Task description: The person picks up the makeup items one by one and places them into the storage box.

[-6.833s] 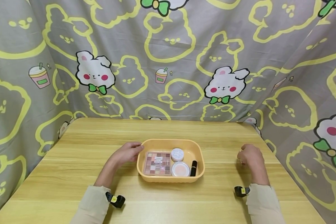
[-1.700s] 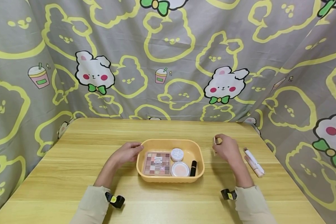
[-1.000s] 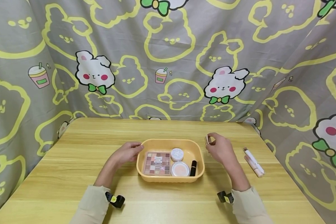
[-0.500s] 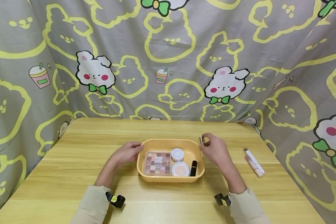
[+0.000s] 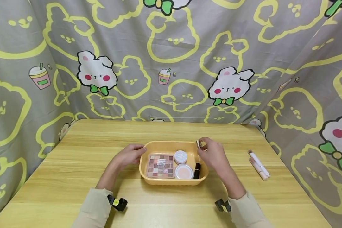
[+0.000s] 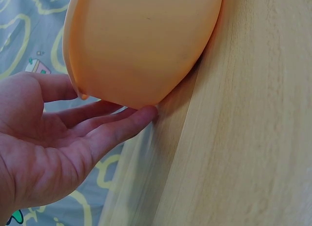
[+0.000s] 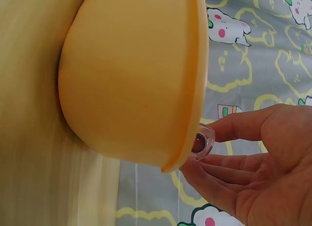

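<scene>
A yellow plastic basket stands on the table. My left hand holds it by the left end, one fingertip at the rim and other fingers against the outer wall, as the left wrist view shows. Over the basket's far right corner, my right hand pinches a small cosmetic tube, shiny metallic, with a clear end around a dark red core. Inside the basket lie an eyeshadow palette, a white round jar, a round compact and a black lipstick tube.
Two slim tubes, one white and one pale pink, lie side by side on the table to the right of my right hand. A grey patterned curtain surrounds the wooden table at the back and sides.
My right hand has travelled left from the right part of the table, bringing the small cosmetic tube to the basket's far right corner. The left hand and basket have stayed put.
</scene>
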`<action>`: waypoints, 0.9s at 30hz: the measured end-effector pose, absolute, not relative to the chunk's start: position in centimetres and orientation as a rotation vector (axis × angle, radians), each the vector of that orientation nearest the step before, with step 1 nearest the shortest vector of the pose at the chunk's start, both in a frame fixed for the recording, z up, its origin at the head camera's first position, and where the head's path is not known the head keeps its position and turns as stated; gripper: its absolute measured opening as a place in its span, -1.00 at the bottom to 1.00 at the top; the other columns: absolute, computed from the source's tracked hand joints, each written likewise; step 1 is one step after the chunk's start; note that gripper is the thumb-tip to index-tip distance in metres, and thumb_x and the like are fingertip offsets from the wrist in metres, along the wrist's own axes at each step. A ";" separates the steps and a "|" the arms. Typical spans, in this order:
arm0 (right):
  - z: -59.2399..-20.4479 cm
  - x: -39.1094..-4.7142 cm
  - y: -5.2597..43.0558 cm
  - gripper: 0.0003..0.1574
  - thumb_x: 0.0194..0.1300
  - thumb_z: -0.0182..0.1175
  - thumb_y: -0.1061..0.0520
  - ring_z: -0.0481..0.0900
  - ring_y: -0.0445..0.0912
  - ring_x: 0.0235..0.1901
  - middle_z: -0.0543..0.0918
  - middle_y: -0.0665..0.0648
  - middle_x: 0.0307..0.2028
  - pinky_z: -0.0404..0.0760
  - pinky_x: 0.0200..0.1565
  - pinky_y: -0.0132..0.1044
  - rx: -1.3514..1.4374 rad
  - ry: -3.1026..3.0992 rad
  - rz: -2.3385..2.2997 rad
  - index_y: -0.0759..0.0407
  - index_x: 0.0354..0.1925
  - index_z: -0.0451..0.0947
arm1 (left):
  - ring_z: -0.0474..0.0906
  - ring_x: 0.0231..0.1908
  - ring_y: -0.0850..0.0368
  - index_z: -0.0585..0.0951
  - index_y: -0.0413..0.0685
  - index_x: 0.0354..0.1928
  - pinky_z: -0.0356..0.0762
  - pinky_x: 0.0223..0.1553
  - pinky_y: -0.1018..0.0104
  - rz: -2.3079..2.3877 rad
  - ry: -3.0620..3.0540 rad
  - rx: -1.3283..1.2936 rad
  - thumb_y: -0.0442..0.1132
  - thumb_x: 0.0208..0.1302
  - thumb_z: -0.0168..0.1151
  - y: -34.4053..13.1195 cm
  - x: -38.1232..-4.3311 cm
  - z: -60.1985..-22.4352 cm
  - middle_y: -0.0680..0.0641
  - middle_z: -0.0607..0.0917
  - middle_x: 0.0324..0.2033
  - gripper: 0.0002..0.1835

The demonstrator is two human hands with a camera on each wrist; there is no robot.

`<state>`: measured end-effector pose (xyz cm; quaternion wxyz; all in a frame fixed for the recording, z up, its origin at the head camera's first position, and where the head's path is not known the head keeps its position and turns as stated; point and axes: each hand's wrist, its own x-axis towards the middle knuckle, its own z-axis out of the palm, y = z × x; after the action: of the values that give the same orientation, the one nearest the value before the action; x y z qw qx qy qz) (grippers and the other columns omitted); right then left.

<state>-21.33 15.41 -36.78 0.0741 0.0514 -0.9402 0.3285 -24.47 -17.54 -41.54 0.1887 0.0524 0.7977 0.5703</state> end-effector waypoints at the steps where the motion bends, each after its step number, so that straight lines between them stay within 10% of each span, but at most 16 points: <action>1: -36.8 -21.3 15.3 -0.48 0.15 0.26 0.20 0.68 -0.03 -0.39 0.71 0.22 -0.30 0.60 -0.50 -0.33 0.153 -2.819 0.982 0.27 0.11 0.49 | 0.49 0.12 -0.10 0.38 -0.27 0.27 0.50 0.09 0.02 1.604 2.243 0.148 -0.05 0.45 -0.03 -17.5 -24.5 -41.6 -0.25 0.51 0.14 -0.49; 27: -39.2 -21.1 12.7 -0.58 0.16 0.26 0.27 0.58 -0.10 -0.47 0.67 0.18 -0.39 0.50 -0.61 -0.42 0.256 -2.820 0.879 0.31 0.02 0.52 | 0.47 0.15 -0.14 0.35 -0.29 0.29 0.50 0.09 0.01 1.604 2.242 0.149 -0.06 0.46 -0.04 -17.5 -24.4 -41.5 -0.28 0.48 0.17 -0.47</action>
<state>-21.12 12.71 -39.17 0.0883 0.0860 -0.9475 0.2952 -24.38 -17.48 -41.48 0.1893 0.0529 0.7975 0.5704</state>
